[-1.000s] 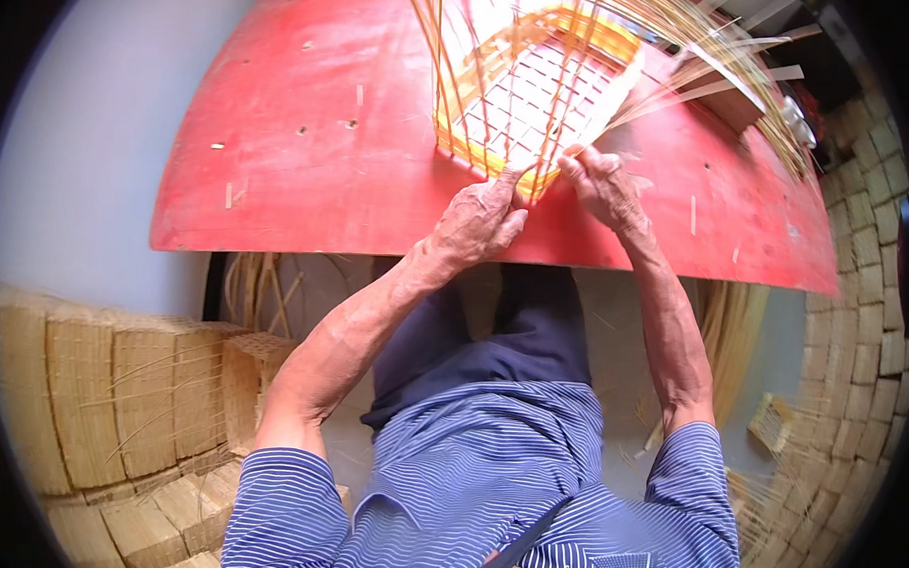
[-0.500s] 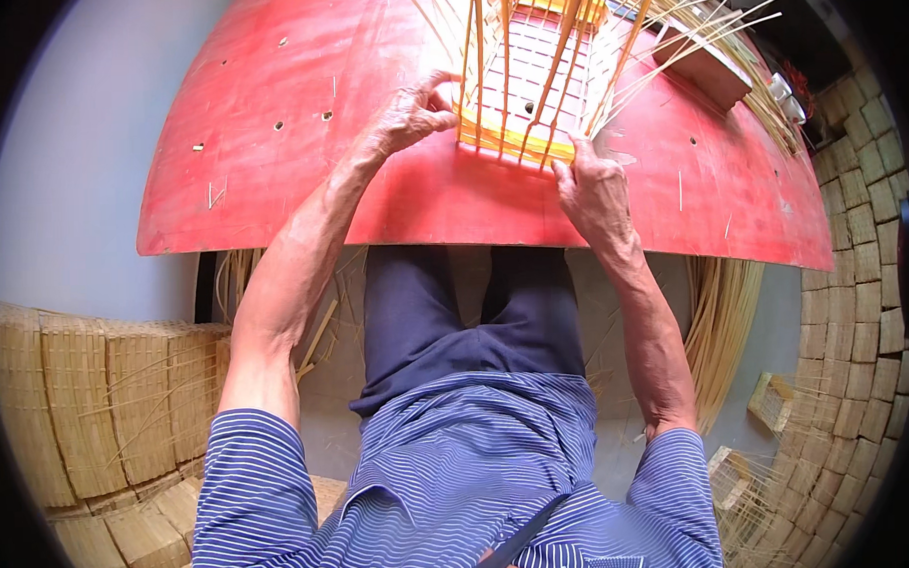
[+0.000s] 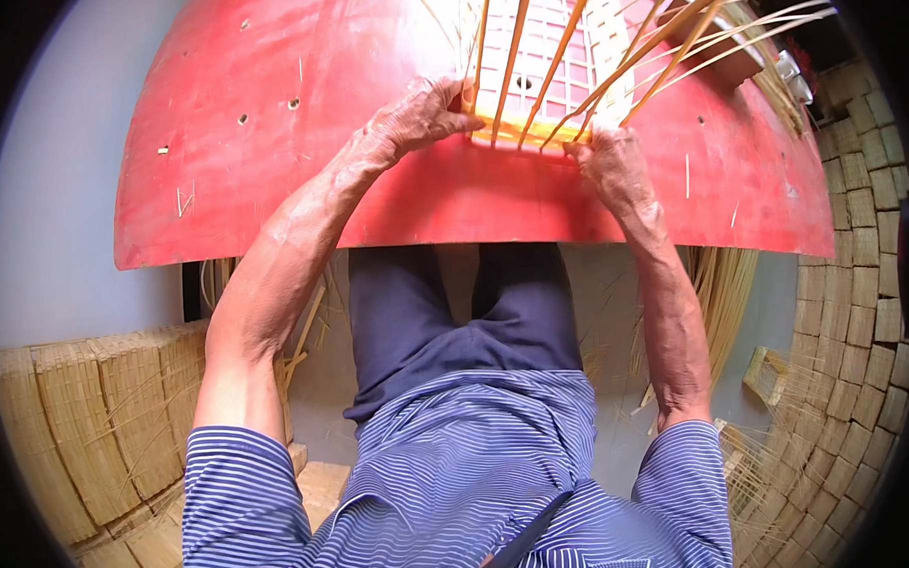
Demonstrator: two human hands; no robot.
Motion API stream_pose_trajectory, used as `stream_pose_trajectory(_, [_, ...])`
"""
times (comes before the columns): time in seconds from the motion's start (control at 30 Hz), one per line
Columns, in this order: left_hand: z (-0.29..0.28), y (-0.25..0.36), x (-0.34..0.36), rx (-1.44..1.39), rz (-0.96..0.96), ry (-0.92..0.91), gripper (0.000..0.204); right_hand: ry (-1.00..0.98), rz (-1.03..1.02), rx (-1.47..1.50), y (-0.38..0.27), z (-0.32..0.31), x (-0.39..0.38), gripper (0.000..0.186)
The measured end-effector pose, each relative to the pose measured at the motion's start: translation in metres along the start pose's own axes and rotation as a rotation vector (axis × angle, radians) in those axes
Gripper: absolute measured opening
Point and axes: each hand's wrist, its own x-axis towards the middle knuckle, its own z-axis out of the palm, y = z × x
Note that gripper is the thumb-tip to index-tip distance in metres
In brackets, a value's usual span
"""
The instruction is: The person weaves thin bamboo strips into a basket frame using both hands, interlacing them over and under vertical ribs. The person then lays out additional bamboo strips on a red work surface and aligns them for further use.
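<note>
Basket (image 3: 541,135) sits gripped between my left fingers (image 3: 463,121) and right fingers (image 3: 600,143) at near corners; uneven pulling could warp it.

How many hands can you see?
2: the left hand at the near left corner of the woven basket, and the right hand at its near right corner.

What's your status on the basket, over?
Left hand and right hand holding near corners of basket. Basket on red table. Long strips sticking up between hands.
</note>
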Motion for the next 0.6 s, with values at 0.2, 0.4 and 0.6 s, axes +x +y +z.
stream_pose_trajectory(0.2, [-0.004,0.009,-0.010,-0.037,-0.056,-0.019,0.014,0.025,0.070,0.174,-0.005,0.000,0.005,0.026])
stream_pose_trajectory(0.4, [-0.005,0.026,-0.002,0.164,-0.144,0.024,0.028,-0.017,0.062,0.107,-0.004,-0.008,0.006,0.025])
stream_pose_trajectory(0.6, [0.005,0.032,-0.006,0.199,-0.164,0.094,0.028,0.032,-0.092,0.037,0.004,-0.009,0.003,0.018])
